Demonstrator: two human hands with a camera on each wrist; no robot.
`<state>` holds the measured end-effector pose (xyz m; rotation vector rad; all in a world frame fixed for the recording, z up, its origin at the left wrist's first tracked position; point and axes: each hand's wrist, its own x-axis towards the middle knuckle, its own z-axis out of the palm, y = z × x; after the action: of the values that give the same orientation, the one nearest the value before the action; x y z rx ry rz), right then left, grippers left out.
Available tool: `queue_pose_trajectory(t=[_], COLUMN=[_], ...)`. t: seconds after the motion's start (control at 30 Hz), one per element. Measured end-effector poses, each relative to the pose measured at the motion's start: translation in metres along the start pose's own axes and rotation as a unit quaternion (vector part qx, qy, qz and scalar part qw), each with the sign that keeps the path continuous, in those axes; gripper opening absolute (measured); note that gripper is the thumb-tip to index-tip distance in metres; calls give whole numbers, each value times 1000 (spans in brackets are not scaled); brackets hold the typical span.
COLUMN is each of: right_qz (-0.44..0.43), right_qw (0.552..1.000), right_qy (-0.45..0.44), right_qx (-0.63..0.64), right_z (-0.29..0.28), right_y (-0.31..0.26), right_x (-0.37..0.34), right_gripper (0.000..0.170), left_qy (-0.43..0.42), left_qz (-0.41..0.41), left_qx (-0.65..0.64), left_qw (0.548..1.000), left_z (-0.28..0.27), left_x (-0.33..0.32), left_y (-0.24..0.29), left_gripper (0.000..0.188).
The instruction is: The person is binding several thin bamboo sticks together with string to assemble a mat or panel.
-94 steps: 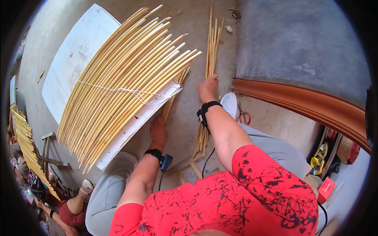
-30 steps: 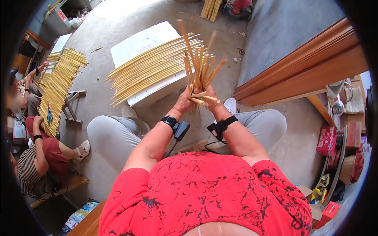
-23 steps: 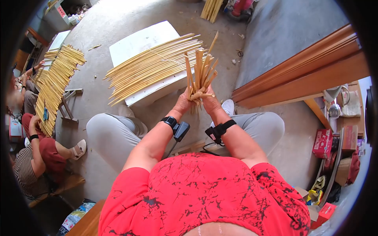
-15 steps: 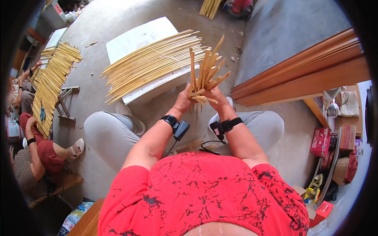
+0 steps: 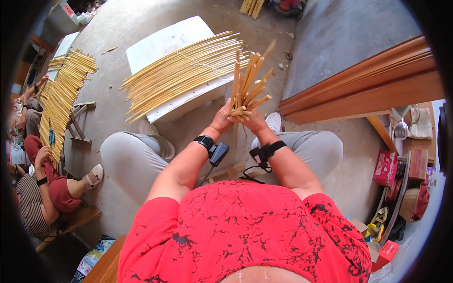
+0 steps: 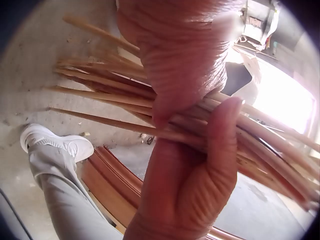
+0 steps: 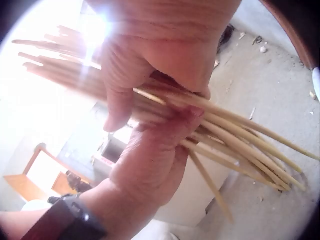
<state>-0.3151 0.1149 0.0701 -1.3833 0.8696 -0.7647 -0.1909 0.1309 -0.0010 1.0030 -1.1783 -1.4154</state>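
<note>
Sticks [image 5: 245,89] being clamped in grip, L hand [image 5: 221,119] & R hand [image 5: 256,122]; splayed ones poss. being shed w/ uneven squeeze.

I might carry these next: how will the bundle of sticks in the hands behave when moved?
The sticks are probably stiff, jutting out without drooping. Fanned apart, they may splay further. Roundish and slim, they might roll if loose.

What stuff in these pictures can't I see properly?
- How many held sticks there are, head view: they overlap, and the left hand and right hand cover part.
- One stick's tip, head view: blurred.
- The other bundle's top end: cut off by the head view's top edge.
- What the blue thing is, head view: too small.
</note>
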Motion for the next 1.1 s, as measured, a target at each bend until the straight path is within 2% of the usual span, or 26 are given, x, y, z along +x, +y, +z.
queue_pose_trajectory(t=[0.03, 0.07, 0.1, 0.13, 0.17, 0.2, 0.27, 0.3, 0.33, 0.4, 0.43, 0.5, 0.63, 0.67, 0.7, 0.73, 0.87, 0.97, 1.03, 1.07, 1.1], right_qz=[-3, -54, -104, -83, -84, -56, -27, -25, -24, -39, -51, -32, 17, 16, -30, -75, -47, -76, -89, -28, -26], right_qw=[1000, 997, 986, 985, 985, 988, 989, 996, 996, 995, 993, 994, 992, 992, 986, 974, 972, 972, 978, 982, 982], right_qy=[-1, 55, 111, 144, 143, 118, 94, 78, 60, 62, 66, 70, 104, 104, 160, 215, 231, 221, 173, 148, 149], right_qx=[-1, -31, -61, -46, -45, -80, -114, -24, 65, 74, 85, 76, 67, 67, 32, -2, -27, -8, 70, 114, 114], right_z=[7, 14, 18, 22, 19, 12, 7, 5, 4, 1, 0, -3, -3, 1, 5, 8, -1, -3, -1, 1, -1], right_y=[0, -1, -1, 0, -1, -2, -8, -15, -21, -19, -17, -9, 4, 1, -1, -4, -2, -20, -34, -39, -28], right_x=[0, 1, 4, 8, 13, 18, 17, 15, 14, 14, 11, 8, 8, 8, 7, 7, 14, 13, 15, 11, 10], right_gripper=[62, 67, 72, 73, 73, 70, 67, 63, 60, 59, 59, 59, 58, 58, 53, 47, 35, 28, 27, 32, 32], left_qy=[23, 11, 14, 65, 114, 134, 141, 150, 151, 127, 128, 54, 40, 46, 54, 55, 67, 88, 83, 62, 62], left_qz=[103, 118, 121, 118, 114, 71, 55, 42, 43, 158, 159, 141, 174, 187, 201, 201, 205, 210, 182, 132, 131], left_qx=[92, 227, 228, 242, 255, 304, 329, 353, 353, 344, 343, 244, 267, 289, 310, 310, 329, 345, 301, 283, 282], left_qw=[990, 967, 966, 961, 953, 941, 932, 923, 923, 917, 917, 958, 947, 938, 928, 928, 919, 910, 932, 948, 948], left_z=[-1, -3, 0, 7, 13, 18, 24, 25, 24, 23, 22, 18, 19, 21, 22, 21, 25, 20, 12, 10, 8], left_x=[3, 0, -1, -1, -1, -1, -2, -2, -1, -2, -6, -9, -10, -13, -13, -12, -15, -6, 2, 2, 7], left_y=[-14, -3, 3, 8, 14, 29, 46, 49, 47, 39, 34, 28, 15, 12, 10, 8, 27, 42, 46, 50, 41], left_gripper=[33, 36, 36, 36, 36, 38, 40, 42, 42, 47, 47, 49, 54, 56, 58, 58, 62, 68, 70, 66, 66])
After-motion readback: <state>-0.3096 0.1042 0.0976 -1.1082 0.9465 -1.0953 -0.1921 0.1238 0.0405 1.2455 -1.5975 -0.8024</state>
